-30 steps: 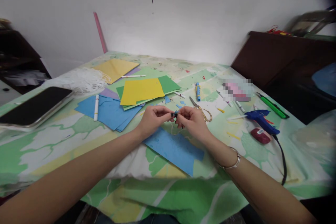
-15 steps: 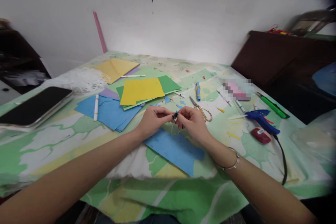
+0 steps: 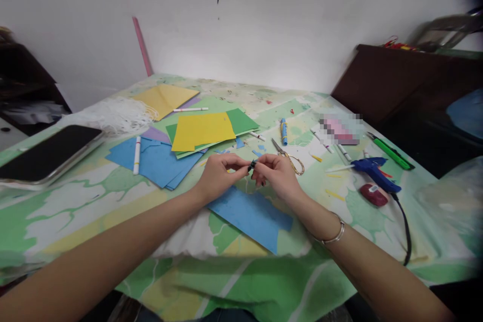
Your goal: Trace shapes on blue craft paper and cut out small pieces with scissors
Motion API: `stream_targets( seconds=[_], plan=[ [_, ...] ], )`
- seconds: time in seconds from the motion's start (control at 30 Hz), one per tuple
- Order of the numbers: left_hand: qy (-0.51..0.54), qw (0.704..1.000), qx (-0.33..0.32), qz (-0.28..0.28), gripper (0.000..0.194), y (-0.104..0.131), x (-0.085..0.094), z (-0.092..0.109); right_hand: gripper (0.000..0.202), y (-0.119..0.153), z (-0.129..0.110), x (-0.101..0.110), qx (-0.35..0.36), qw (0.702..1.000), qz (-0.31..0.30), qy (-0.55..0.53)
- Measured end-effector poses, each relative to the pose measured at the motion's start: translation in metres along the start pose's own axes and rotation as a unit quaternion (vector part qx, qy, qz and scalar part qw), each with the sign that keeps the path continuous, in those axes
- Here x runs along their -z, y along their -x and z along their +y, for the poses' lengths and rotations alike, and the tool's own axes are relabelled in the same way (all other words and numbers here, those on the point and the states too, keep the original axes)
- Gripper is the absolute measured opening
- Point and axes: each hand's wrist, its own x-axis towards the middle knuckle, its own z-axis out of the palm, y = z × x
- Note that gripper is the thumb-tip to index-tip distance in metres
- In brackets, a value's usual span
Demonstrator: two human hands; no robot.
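My left hand and my right hand meet fingertip to fingertip above the table. Both are closed in a pinch on a small dark blue piece, mostly covered by the fingers and dark nails. Its exact kind is too small to make out. Just below them lies a blue sheet with a ragged cut edge. Gold-handled scissors rest right behind my right hand, their blades pointing away. Several blue scraps are scattered beyond the fingers.
Yellow and blue sheets are stacked at left, near a phone and white string. To the right lie a blue glue gun with its cord, a dark red object, and a green cutter. A blue roll lies behind.
Almost nothing differs. Both hands keep their pinch, with a very slight shift of the fingertips. The whole view has moved a little.
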Motion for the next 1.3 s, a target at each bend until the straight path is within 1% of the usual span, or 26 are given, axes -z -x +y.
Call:
stream_targets(
  seconds=[0.13, 0.27, 0.33, 0.47, 0.57, 0.7, 0.8, 0.97, 1.03, 1.1, 1.2, 1.3],
  plan=[
    [0.010, 1.000, 0.025, 0.011, 0.010, -0.002, 0.003, 0.002, 0.011, 0.000, -0.004, 0.001, -0.001, 1.000, -0.020, -0.020],
    [0.034, 0.998, 0.053, 0.019, 0.010, -0.006, 0.009, 0.001, 0.016, 0.000, -0.008, 0.007, 0.032, 0.998, -0.036, -0.026],
    [0.041, 0.997, 0.063, 0.012, 0.008, -0.007, 0.011, 0.002, 0.021, -0.001, -0.007, 0.010, 0.047, 0.998, -0.045, -0.026],
    [0.042, 0.995, 0.081, -0.030, 0.005, -0.006, 0.012, 0.004, 0.034, -0.003, -0.003, 0.014, 0.098, 0.992, -0.072, 0.019],
    [0.039, 0.994, 0.090, -0.049, 0.006, -0.005, 0.011, 0.006, 0.027, -0.003, -0.003, 0.016, 0.132, 0.987, -0.078, 0.047],
    [0.033, 0.993, 0.099, -0.052, 0.007, -0.005, 0.011, 0.006, 0.015, -0.002, -0.006, 0.020, 0.162, 0.981, -0.056, 0.095],
    [0.027, 0.992, 0.107, -0.057, 0.006, -0.004, 0.011, 0.009, 0.013, -0.001, -0.006, 0.021, 0.192, 0.970, -0.044, 0.144],
    [0.043, 0.988, 0.125, -0.075, 0.008, -0.004, 0.011, 0.011, 0.018, -0.001, -0.007, 0.021, 0.236, 0.946, -0.084, 0.206],
    [0.055, 0.987, 0.132, -0.080, 0.009, -0.005, 0.011, 0.010, 0.016, -0.001, -0.007, 0.022, 0.231, 0.945, -0.103, 0.206],
    [0.065, 0.985, 0.135, -0.082, 0.008, -0.006, 0.012, 0.009, 0.015, -0.001, -0.007, 0.023, 0.206, 0.953, -0.118, 0.189],
    [0.077, 0.984, 0.135, -0.087, 0.007, -0.006, 0.012, 0.007, 0.017, -0.002, -0.006, 0.024, 0.173, 0.962, -0.125, 0.170],
    [0.087, 0.982, 0.136, -0.093, 0.007, -0.005, 0.012, 0.007, 0.016, -0.003, -0.005, 0.025, 0.172, 0.961, -0.134, 0.173]
  ],
)
